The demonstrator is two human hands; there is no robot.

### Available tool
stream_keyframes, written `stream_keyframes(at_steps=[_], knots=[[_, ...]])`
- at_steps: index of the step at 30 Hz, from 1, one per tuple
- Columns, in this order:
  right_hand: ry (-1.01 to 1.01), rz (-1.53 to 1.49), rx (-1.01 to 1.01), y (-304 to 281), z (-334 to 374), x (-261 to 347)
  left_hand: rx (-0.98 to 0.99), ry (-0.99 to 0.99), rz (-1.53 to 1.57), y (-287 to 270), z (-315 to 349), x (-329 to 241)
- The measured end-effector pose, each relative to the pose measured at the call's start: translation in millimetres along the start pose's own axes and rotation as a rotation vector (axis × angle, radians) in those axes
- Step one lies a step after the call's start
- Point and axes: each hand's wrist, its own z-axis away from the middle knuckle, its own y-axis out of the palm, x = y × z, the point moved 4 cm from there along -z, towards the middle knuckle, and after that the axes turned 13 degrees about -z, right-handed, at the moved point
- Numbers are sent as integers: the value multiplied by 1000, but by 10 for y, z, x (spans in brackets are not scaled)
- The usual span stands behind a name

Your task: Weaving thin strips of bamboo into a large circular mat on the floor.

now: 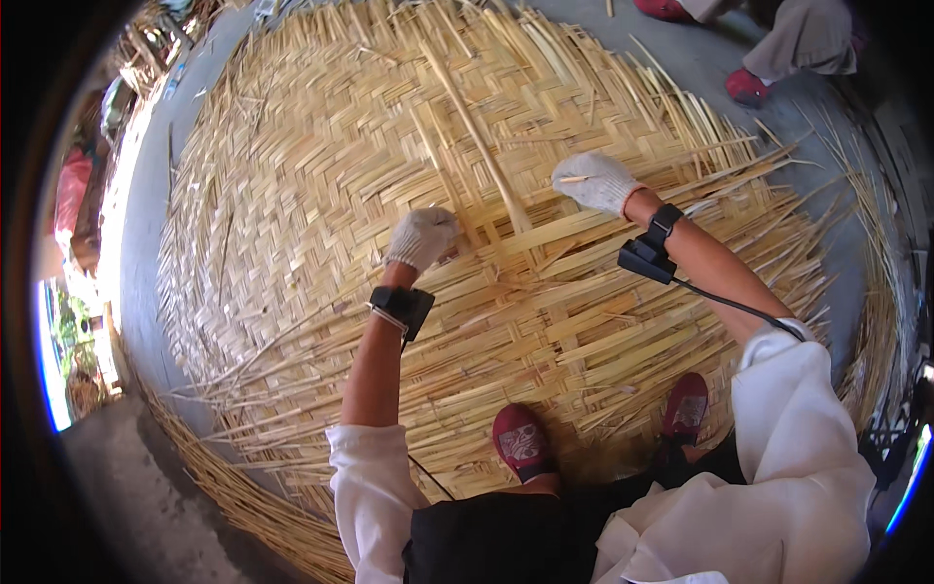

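A large woven mat of split bamboo strips [321, 165] lies on the ground before me. My left hand [424, 238], in a white knit glove, is closed low over the weave; what its fingers hold, if anything, is hidden. To its right, my right hand [595, 183], gloved alike, is closed with a short, thin tan bamboo strip [575, 179] showing across its fingers. Between the hands a loose, stick-like bamboo length [475, 136] runs from the far side toward me. Nearer me, loose strips [545, 321] lie mostly crosswise over the weave.
My red shoes [522, 438] stand on the mat's near part. At the far right is another person in red shoes [746, 88] and grey trousers. Long loose strips [871, 263] lie along the right side. Grey floor [146, 224] borders the mat, with clutter beyond it at left.
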Motion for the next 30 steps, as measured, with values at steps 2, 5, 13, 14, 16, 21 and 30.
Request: stream_keyframes(at_steps=[2,5,13,14,16,21,30], knots=[[14,-111,23,105,-54,61,50,-94,86,39,7,33],[56,7,149,244,-103,113,158,-187,148,120,53,76],[92,-62,207,311,-26,119,38,-110,17,250,254,48],[82,10,181,299,-38,129,-25,-106,-28,239,272,30],[62,36,213,308,-59,159,-35,-119,-82,230,288,-1],[49,105,240,327,-65,186,-135,-88,-164,163,376,-154],[36,289,236,454,-106,118,-298,250,-718,533,690,-646]])
